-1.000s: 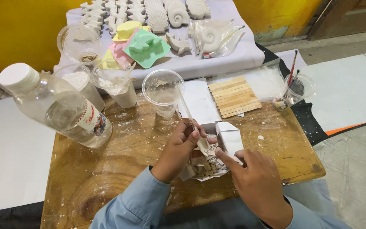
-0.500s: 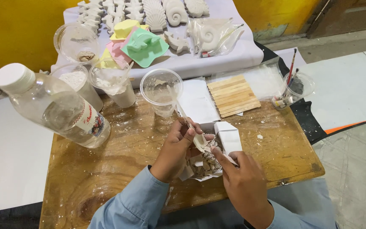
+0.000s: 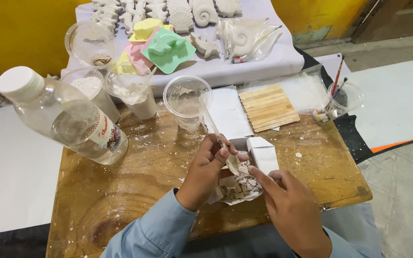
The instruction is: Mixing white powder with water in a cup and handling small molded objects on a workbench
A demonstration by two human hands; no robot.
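Near the front middle of the wooden counter (image 3: 144, 191) lies a crumpled white paper (image 3: 237, 191) heaped with broken plaster flakes (image 3: 239, 184), and that is where both hands work. The left hand (image 3: 206, 172) has its grip closed on a thin clear stick (image 3: 216, 131), pinched low between thumb and fingertips, its lower end caked in white and held over the flakes. The right hand (image 3: 288, 205) has an open grip and holds nothing; its forefinger reaches out to the caked end of the stick, touching or nearly so.

To do this scraping well, I judge the stick should stay low over the paper so that the crumbs fall on the heap and not on the wood. Short strokes away from the body, with the pinch kept close to the caked end, would keep the thin stick from bending or snapping.

Just behind the paper stands a small white folded box (image 3: 263, 155). Beyond it are an empty clear cup (image 3: 186, 100), a row of wooden sticks (image 3: 268, 107), and a large plastic bottle (image 3: 63, 117) at the left.
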